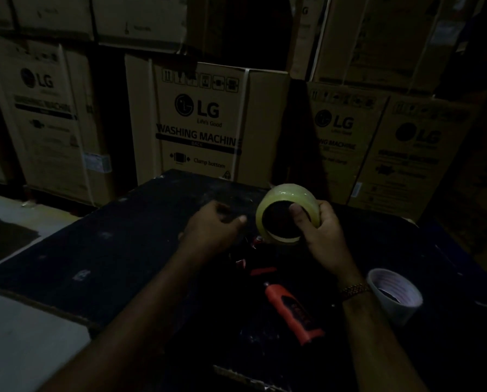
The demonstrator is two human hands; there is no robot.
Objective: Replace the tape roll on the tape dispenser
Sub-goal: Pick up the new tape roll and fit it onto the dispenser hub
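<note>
Gripping a pale yellow clear tape roll, right hand has thumb inside its core; left hand curled, pinching nothing discernible, above red-handled black tape dispenser.

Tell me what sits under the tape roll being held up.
Below the tape roll in the right hand lies the red-handled tape dispenser on the dark table; its front end is too dark to make out.
</note>
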